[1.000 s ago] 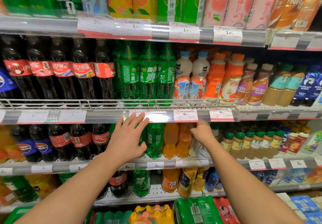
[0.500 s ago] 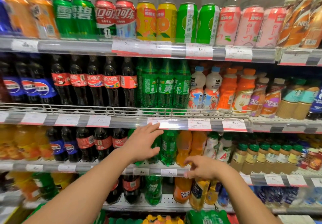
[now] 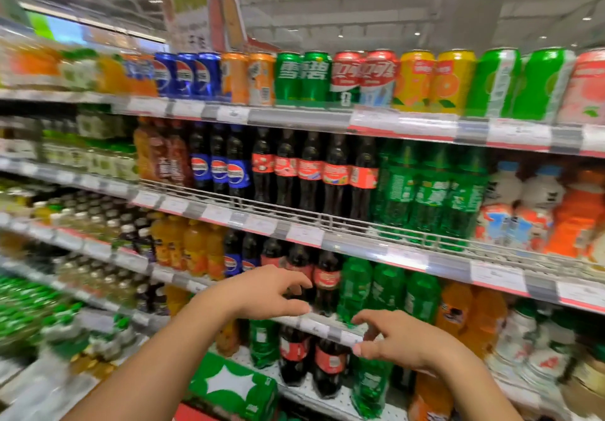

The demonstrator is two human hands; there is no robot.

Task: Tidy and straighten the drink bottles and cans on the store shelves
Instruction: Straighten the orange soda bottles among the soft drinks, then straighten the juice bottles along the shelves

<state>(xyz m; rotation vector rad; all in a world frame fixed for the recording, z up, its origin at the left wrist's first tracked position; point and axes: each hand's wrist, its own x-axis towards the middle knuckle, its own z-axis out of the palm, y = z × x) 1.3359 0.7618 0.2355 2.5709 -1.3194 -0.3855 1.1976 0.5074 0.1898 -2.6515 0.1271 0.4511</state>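
Here, tall store shelves (image 3: pixel 357 244) fill the whole view, and they are packed with drinks. The left side is too blurry to read. On the top shelf stand cans in a row: blue Pepsi cans (image 3: pixel 186 75), orange cans (image 3: pixel 247 78), green cans (image 3: pixel 302 75) with white Chinese writing, red Coca-Cola cans (image 3: pixel 361 77) with Chinese writing, yellow cans (image 3: pixel 433 82) with orange fruit pictures, more green cans (image 3: pixel 520 83), and a pink can (image 3: pixel 587 88) at the edge. One shelf down are dark Pepsi bottles (image 3: pixel 219 167) with blue labels, dark cola bottles (image 3: pixel 314 170) with red labels, and green soda bottles (image 3: pixel 429 195). White price tags (image 3: pixel 304 234) run along the shelf edges, but the writing is too smeared to read. Lower still, more cola bottles (image 3: pixel 325 281) stand next to green bottles (image 3: pixel 386 285) and orange bottles (image 3: pixel 468 309). Both bare arms reach forward to this lower shelf. The left hand (image 3: pixel 265 294) has loose, curled fingers with its fingertips right by a cola bottle, and I cannot tell if it touches. The right hand (image 3: pixel 397 339) is lower, at the shelf edge, with its fingers bent and apart and nothing in it.
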